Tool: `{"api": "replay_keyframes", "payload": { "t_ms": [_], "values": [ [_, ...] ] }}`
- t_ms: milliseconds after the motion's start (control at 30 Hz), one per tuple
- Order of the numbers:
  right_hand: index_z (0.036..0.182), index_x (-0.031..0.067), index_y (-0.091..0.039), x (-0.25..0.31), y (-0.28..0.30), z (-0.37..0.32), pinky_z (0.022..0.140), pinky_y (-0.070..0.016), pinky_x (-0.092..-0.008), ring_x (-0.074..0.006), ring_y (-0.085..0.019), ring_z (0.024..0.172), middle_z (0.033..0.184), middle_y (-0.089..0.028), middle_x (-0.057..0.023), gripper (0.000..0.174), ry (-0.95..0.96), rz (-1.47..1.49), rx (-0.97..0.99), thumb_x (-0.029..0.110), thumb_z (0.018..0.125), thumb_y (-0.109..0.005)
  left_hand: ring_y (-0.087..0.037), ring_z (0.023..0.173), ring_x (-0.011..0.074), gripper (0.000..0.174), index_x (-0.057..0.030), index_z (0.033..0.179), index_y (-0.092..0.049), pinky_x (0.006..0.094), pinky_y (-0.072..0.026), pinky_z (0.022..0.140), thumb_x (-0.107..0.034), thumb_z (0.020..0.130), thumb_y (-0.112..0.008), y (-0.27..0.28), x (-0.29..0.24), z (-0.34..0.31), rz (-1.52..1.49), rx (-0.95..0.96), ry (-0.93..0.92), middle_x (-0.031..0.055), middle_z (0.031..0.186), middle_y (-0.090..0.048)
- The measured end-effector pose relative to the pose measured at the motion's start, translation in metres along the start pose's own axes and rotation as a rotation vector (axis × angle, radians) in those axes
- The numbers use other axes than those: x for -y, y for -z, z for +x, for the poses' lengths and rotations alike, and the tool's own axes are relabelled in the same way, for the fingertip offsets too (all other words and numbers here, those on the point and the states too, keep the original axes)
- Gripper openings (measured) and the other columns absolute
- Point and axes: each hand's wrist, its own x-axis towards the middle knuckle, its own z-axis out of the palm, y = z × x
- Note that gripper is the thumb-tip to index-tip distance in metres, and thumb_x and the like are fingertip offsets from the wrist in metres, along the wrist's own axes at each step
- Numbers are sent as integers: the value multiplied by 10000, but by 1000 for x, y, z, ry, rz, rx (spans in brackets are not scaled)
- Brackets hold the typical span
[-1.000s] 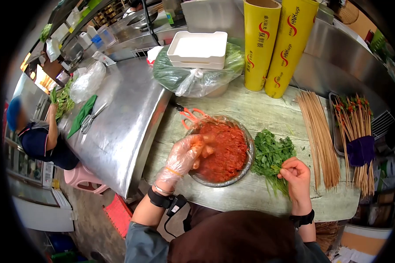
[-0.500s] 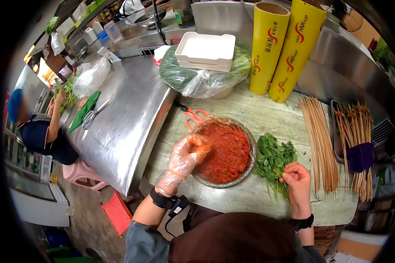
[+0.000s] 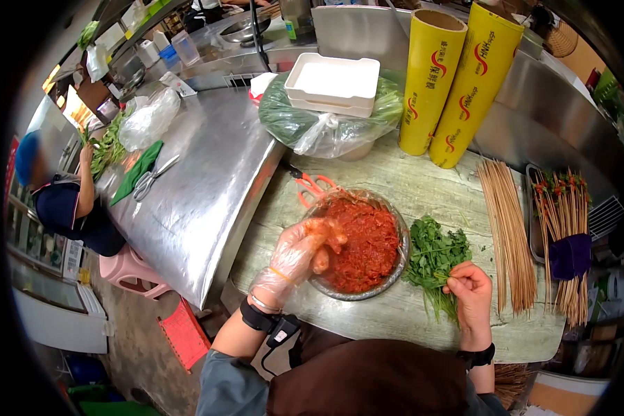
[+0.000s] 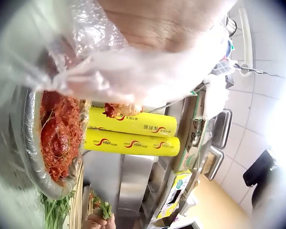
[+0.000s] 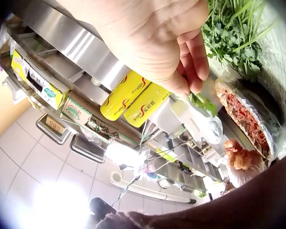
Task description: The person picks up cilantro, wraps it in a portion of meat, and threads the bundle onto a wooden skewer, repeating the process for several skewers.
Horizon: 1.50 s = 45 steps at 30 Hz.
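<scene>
My left hand, in a clear plastic glove, hovers over the left rim of a bowl of red marinated meat. Its fingers are loosely bent, the thumb apart from them, and the fingertips are coated in orange-red marinade. Clear plastic film lines the bowl. Between thumb and fingers, my bare right hand pinches a small green cilantro sprig. That hand is above the right side of a pile of cilantro, which lies against the bowl's right side.
Bare wooden skewers lie right of the cilantro. Beyond them, a tray has loaded skewers with a purple wrap. Orange-handled scissors touch the bowl's far side. Yellow film rolls and a white tray on bagged greens stand behind.
The left hand's fingers closed together, then spread apart again over the bowl's edge. The right hand stays beside the cilantro with its sprig. The head view has shifted slightly.
</scene>
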Motion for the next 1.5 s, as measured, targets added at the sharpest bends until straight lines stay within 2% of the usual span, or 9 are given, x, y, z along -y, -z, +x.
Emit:
{"api": "replay_keyframes", "payload": {
  "t_ms": [433,633,767,867,1067,1200,1233,1333,1500],
  "values": [
    [822,-19,-591,-1,1,0,656,-527,-249,-119,-586,712,893,-556,-69,83,2,1,-13,-60,790,-655,-631,714,146,255,44,1153,-532,257,-525,640,-36,913,-497,-10,-4,-2,-1,-95,90,115,1032,-638],
    [820,-20,-586,-2,0,-1,646,-520,-253,-123,-580,719,884,-550,-69,84,7,3,-7,-72,788,-643,-640,914,182,239,55,1142,-538,292,-531,807,-33,921,-508,0,15,1,-42,-56,-67,132,1061,-634],
    [817,-21,-574,0,-4,0,628,-509,-254,-125,-561,708,873,-540,-70,97,3,-40,-55,-71,775,-646,-608,980,174,164,24,1033,-625,282,-481,871,-60,903,-571,3,24,1,336,-97,-246,82,1066,-645],
    [814,-20,-567,-6,-1,0,616,-502,-256,-122,-543,690,867,-535,-70,110,27,-51,-56,-61,765,-656,-575,1089,246,173,2,1034,-638,346,-439,945,-91,913,-558,7,17,2,712,-34,-573,151,1121,-629],
    [822,-5,-562,-5,0,1,607,-474,-238,-104,-520,679,867,-529,-62,120,23,-136,-61,-36,771,-666,-476,1213,278,191,-60,1026,-667,374,-367,1020,-190,907,-594,-6,6,3,764,-38,-628,153,1280,-529],
    [845,8,-549,-1,-1,4,612,-474,-235,-108,-506,670,874,-503,-52,131,39,-200,-17,2,799,-672,-472,1176,330,183,-105,1011,-689,411,-371,998,-215,878,-626,-16,-12,-6,1017,-109,-687,124,1262,-530],
    [843,7,-549,2,-4,4,612,-475,-236,-109,-505,668,871,-502,-52,133,45,-211,-11,4,798,-674,-537,1071,331,206,-85,1011,-686,413,-419,926,-216,856,-649,-17,-15,-7,1015,-130,-719,122,1138,-601],
    [828,4,-551,11,-13,6,613,-470,-235,-108,-505,670,864,-508,-56,136,70,-286,30,5,790,-681,-604,917,339,189,-26,980,-672,394,-478,831,-122,826,-619,-7,8,-2,710,-92,-710,155,958,-649],
    [795,5,-557,28,-26,13,596,-426,-221,-97,-498,672,854,-528,-55,136,68,-495,106,-18,764,-688,-585,811,118,223,18,1027,-652,278,-486,722,-162,900,-616,-26,22,-5,355,-165,-357,62,904,-661]
  ]
}}
